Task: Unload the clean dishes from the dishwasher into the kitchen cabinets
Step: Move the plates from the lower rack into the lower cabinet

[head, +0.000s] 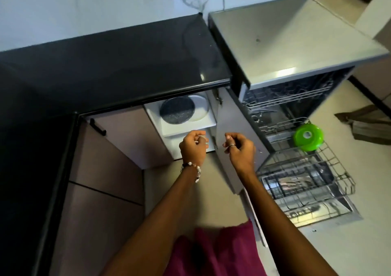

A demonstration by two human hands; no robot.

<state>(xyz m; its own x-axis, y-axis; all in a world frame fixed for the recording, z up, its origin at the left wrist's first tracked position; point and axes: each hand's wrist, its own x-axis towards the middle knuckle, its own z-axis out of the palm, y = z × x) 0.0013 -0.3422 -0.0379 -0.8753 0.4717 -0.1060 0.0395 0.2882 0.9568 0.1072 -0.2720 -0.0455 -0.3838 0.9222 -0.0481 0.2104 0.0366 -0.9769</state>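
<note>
The cabinet (169, 130) under the black counter stands open. On its upper shelf a dark speckled plate (176, 110) lies on a white plate (201, 108). My left hand (193, 147) is in front of the lower shelf, its fingers curled round a small pale item (202, 137) that I cannot identify. My right hand (241, 146) hovers beside the open cabinet door (234, 123), its fingers loosely curled and holding nothing. The dishwasher (296, 97) at the right is open, and a green round container (308, 137) sits in its pulled-out lower rack (330, 169).
The black counter (105, 68) runs along the left and back. The dishwasher's grey top (285, 40) juts out at the right. Its lowered door (317, 210) lies on the floor side. A brown cloth (368, 121) lies on the floor at the far right.
</note>
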